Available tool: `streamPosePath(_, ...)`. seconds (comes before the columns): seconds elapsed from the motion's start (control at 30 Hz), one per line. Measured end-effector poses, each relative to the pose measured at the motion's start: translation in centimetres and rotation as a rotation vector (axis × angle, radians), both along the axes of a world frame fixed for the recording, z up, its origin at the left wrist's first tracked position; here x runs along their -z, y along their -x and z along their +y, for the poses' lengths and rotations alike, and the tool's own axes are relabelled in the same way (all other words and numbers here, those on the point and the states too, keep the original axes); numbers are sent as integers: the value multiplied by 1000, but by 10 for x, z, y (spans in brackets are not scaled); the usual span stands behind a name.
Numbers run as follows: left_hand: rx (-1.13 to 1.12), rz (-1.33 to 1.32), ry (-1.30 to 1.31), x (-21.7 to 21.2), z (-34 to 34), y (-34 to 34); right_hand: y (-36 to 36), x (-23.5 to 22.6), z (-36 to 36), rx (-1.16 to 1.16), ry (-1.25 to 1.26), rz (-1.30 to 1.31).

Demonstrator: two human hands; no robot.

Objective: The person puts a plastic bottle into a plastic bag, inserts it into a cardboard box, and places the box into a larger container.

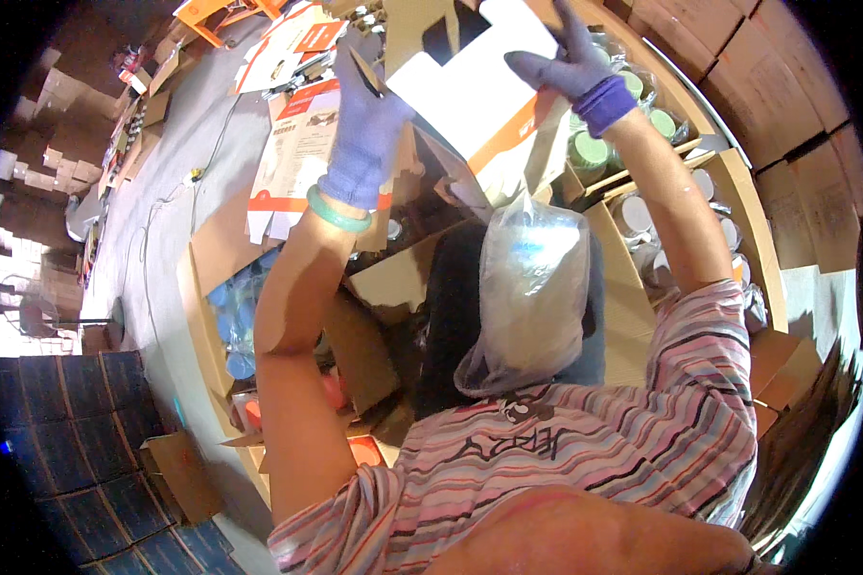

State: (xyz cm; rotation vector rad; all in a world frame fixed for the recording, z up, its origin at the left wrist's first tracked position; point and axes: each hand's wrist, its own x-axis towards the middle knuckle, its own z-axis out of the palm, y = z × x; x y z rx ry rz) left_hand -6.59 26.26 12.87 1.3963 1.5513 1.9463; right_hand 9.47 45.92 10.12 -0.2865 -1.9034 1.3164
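Clearly, you sit in the middle of the goods: brown cartons [786,125] are stacked high on your right, and opened cardboard boxes flank you, one on the left with blue-topped items [230,311], one on the right with lidded jars [594,149]. In front of you, up between your hands, is the white-and-orange carton [494,110], its pale flap raised and unfastened. I'd judge it partway along: the carton is opened out, while the closing of its flaps remains undone. A clear-bagged package [537,287] lies on your lap (outside the carton, so nothing shows it packed). Another printed carton [302,153] rests beyond your left wrist; whether that one is finished, I cannot tell. Your gloved right hand [575,77] is spread wide, thumb laid over the white flap rather than clenched on it. Your gloved left hand [366,125] points upward by the carton's left edge, fingers partly parted; whether it grips anything is unclear. Smallest, a green bangle [338,218] circles your left wrist.
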Motion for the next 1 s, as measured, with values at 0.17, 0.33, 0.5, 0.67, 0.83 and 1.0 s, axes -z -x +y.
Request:
streamPosePath(0.17, 117, -332, -54, 43, -14, 17, 6, 9, -24, 25, 151, -294)
streamPosePath(0.33, -272, 156, 134, 118, 1, -4, 21, 87, -23, 210, -390, -382)
streamPosePath(0.5, -378, 722, 223, 132, 10, -32, 14, 99, -11, 313, -637, -378)
streamPosePath(0.67, -476, 863, 366, 126, 12, -1, 17, 104, -19, 189, -665, -102)
streamPosePath(0.83, -499, 534, 148, 125, 20, -2, 41, 108, -23, 225, -725, -108)
streamPosePath(1.0, -704, 619, 211, 116, 47, 22, 47, 114, -8, 231, -843, -208)
